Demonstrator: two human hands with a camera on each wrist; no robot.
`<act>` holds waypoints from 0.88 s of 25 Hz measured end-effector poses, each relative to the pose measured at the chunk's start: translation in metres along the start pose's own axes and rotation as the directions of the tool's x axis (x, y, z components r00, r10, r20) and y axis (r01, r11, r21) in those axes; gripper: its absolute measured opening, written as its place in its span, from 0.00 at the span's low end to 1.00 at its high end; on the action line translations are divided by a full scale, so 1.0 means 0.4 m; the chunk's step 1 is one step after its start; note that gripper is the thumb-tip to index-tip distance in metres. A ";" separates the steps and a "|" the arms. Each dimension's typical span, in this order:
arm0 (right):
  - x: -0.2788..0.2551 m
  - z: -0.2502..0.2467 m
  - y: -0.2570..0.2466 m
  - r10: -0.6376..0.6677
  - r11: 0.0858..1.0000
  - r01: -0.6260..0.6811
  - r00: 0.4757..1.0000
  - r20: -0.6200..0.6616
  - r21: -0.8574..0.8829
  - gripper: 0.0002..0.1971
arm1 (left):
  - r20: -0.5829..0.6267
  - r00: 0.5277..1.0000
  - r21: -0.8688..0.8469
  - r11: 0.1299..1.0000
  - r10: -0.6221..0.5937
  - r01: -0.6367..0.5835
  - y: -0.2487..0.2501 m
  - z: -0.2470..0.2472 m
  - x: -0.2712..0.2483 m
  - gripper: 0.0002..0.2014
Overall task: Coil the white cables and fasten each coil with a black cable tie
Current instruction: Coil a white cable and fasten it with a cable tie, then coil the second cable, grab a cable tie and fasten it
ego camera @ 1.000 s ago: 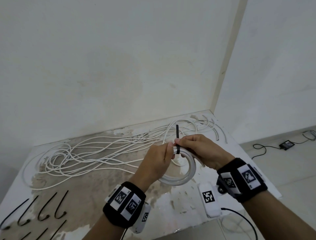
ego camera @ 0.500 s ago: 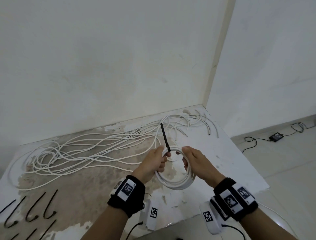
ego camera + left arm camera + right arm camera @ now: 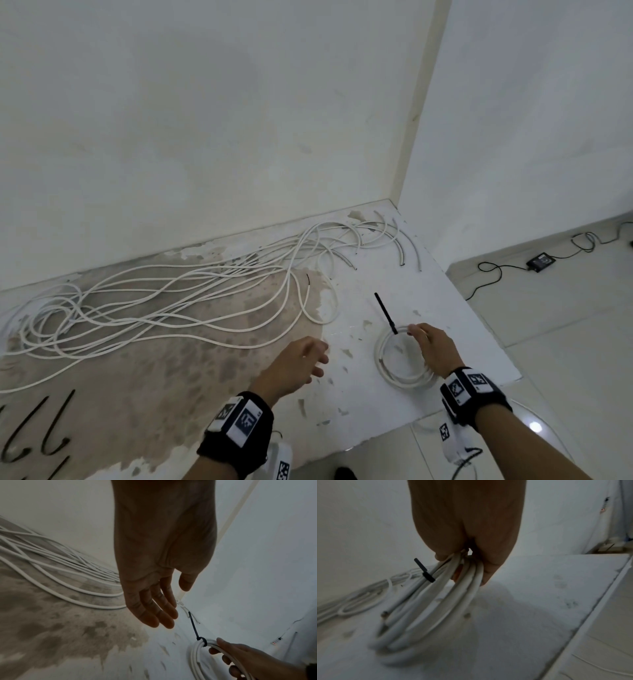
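While right hand (image 3: 432,349) grips tied coil (image 3: 400,363) | left hand (image 3: 298,363) apart, empty

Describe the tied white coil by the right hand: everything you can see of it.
The white coil is several round loops of smooth, plastic-looking cable, bunched by a black cable tie cinched round its far side, the tie's tail sticking up and away. It sits near the table's right edge, apart from the loose cables. The right hand grips its strands beside the tie. Two cut ends show in the right wrist view.
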State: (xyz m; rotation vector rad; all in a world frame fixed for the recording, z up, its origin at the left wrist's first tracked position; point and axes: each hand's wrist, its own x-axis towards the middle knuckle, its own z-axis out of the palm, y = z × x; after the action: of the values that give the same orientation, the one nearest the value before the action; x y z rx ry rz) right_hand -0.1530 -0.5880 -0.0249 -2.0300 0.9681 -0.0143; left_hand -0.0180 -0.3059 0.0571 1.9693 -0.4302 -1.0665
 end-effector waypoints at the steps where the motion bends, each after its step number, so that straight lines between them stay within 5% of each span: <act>1: 0.021 0.008 0.024 0.020 0.996 -0.019 1.000 0.009 -0.093 0.20 | -0.005 1.000 0.016 1.000 -0.008 0.008 -0.002 0.006 0.018 0.14; 5: 0.011 0.060 0.042 -0.128 0.914 0.060 0.981 -0.145 -0.401 0.27 | 0.026 0.999 0.067 0.997 -0.048 0.046 -0.009 0.031 0.088 0.14; 9: -0.045 0.148 0.029 -0.171 0.842 0.116 0.984 -0.057 -0.527 0.44 | 0.025 0.998 0.086 0.995 -0.054 0.051 0.001 0.037 0.169 0.13; 12: -0.044 0.149 0.037 -0.186 0.818 0.148 0.983 -0.012 -0.555 0.45 | -0.002 1.000 0.111 0.994 -0.015 0.015 0.019 0.034 0.234 0.12; 19: -0.024 0.133 0.053 -0.239 0.823 0.219 0.970 0.030 -0.524 0.44 | -0.194 0.958 0.291 0.945 0.211 -0.149 0.124 0.015 0.470 0.07; 22: -0.022 0.141 0.051 -0.274 0.844 0.226 0.961 -0.028 -0.486 0.44 | -0.187 0.879 0.567 0.779 0.439 -0.268 0.181 0.010 0.617 0.08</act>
State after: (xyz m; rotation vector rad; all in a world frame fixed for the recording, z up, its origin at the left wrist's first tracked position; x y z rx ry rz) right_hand -0.1524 -0.5495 -0.0719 -2.6300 0.8095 -0.0151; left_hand 0.1283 -0.5048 -0.0152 2.3516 -0.9624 -0.3918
